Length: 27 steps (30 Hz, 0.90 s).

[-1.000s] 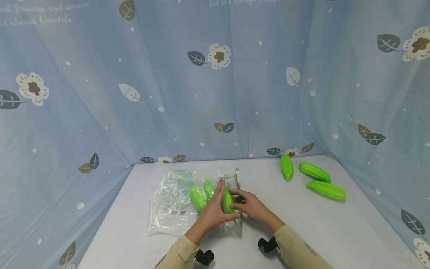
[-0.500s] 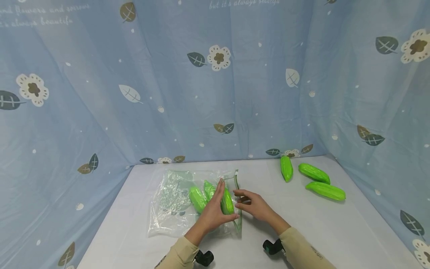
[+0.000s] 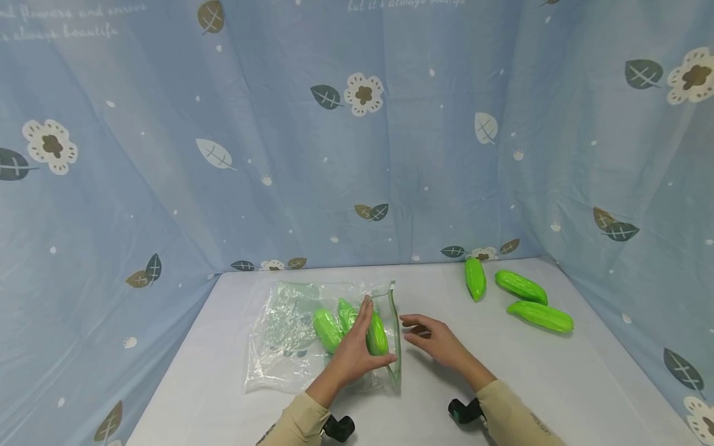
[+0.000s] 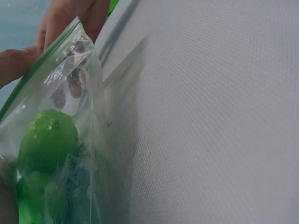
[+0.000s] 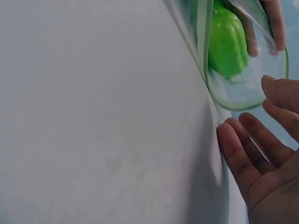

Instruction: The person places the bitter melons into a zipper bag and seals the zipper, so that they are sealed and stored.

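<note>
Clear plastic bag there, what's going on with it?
A person's left hand props open the green-edged mouth of the clear plastic bag. Three long green vegetables show inside it. The right hand, holding nothing, is just outside the mouth. Three more green vegetables lie on the white table at the right.

head cam: high, near side, facing far curtain (image 3: 446,161), down at table (image 3: 580,384). wrist cams: low, close, both catching bag (image 3: 292,337).
</note>
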Each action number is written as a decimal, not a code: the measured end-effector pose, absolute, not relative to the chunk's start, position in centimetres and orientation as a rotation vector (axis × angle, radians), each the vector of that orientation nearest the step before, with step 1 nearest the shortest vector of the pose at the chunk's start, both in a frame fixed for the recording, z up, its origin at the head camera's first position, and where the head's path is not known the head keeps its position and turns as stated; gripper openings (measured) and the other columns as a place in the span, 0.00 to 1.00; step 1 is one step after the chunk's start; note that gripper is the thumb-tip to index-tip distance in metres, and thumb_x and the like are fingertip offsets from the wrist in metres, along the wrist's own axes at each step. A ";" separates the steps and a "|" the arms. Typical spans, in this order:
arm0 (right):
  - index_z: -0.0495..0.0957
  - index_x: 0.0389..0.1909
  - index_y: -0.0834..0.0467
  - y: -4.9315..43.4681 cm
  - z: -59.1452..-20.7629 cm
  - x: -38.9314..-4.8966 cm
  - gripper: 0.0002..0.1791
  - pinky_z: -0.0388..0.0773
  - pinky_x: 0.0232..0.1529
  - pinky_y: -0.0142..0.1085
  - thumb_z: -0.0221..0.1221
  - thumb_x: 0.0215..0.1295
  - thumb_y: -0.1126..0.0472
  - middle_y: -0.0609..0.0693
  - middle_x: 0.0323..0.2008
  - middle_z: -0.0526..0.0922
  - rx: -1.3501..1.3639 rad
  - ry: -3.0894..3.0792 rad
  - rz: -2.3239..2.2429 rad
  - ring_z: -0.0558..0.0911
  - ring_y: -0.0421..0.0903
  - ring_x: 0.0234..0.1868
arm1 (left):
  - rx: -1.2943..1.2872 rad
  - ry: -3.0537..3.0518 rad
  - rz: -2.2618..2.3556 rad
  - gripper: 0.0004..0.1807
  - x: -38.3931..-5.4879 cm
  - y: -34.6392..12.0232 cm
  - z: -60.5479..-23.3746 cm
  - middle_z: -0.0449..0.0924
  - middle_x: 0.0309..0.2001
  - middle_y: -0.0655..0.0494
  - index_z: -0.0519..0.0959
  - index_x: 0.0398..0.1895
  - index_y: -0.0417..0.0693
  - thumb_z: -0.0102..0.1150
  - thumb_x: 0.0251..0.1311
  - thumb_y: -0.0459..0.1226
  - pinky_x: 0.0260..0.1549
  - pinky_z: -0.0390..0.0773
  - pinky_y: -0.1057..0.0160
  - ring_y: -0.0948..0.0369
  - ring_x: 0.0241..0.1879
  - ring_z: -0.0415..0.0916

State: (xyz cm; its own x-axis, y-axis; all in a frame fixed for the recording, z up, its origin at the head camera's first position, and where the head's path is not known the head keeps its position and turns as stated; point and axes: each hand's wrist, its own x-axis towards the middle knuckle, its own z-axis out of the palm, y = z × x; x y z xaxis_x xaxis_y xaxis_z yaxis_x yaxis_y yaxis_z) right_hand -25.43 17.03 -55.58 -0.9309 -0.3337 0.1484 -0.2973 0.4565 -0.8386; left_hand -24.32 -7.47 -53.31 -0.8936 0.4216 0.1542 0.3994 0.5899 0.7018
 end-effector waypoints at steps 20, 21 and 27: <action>0.78 0.64 0.56 21.4 -55.7 -25.2 0.22 0.82 0.52 0.39 0.64 0.71 0.58 0.53 0.56 0.84 -0.480 2.774 -1.450 0.84 0.49 0.52 | 0.713 2.764 1.240 0.67 -24.2 -7.4 -53.3 0.32 0.83 0.60 0.41 0.84 0.48 0.77 0.50 0.56 0.69 0.65 0.42 0.47 0.77 0.51; 0.78 0.64 0.56 21.7 -55.7 -25.3 0.22 0.82 0.52 0.39 0.64 0.71 0.58 0.53 0.56 0.84 -0.476 2.777 -1.446 0.84 0.50 0.52 | 0.711 2.766 1.238 0.67 -24.2 -7.4 -53.3 0.32 0.83 0.60 0.41 0.84 0.49 0.77 0.50 0.56 0.69 0.65 0.42 0.47 0.77 0.52; 0.78 0.65 0.56 23.3 -55.7 -25.6 0.22 0.81 0.53 0.39 0.63 0.71 0.58 0.54 0.56 0.84 -0.445 2.801 -1.423 0.84 0.51 0.52 | 0.703 2.772 1.221 0.68 -24.2 -7.5 -53.3 0.31 0.83 0.60 0.40 0.84 0.50 0.77 0.50 0.57 0.68 0.66 0.43 0.47 0.77 0.52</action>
